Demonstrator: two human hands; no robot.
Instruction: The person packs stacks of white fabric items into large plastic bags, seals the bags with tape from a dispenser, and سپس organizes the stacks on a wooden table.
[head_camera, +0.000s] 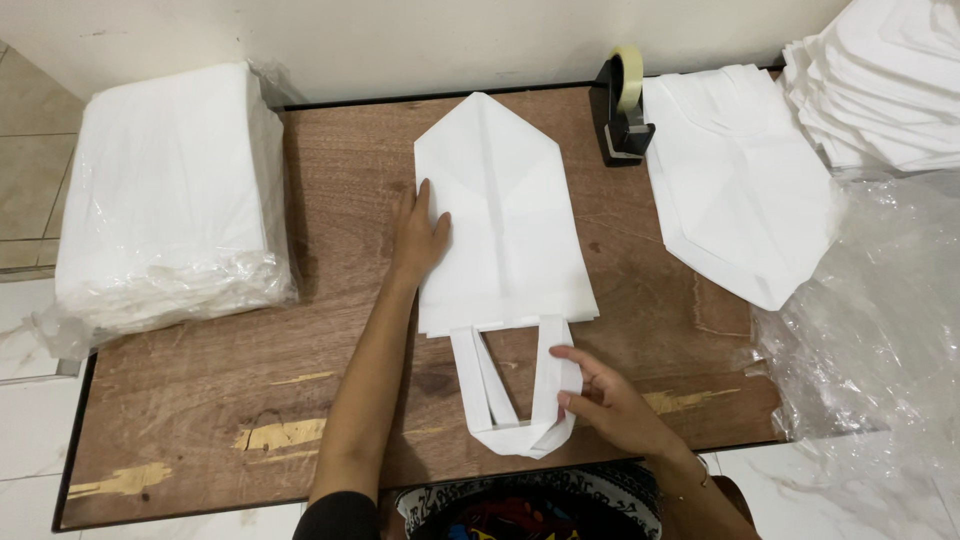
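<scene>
A white fabric bag (505, 215) lies flat in the middle of the wooden table (200, 380), its far end folded to a point and its looped handles (515, 400) trailing toward me. My left hand (420, 235) rests flat with fingers spread on the bag's left edge. My right hand (600, 395) pinches the right strap of the handles near the table's front edge.
A plastic-wrapped stack of white bags (170, 195) sits at the left. A black tape dispenser (625, 110) stands at the back. Folded white bags (740, 180) lie to the right, with another pile (880, 80) at the far right corner and crumpled clear plastic (880, 320) below it.
</scene>
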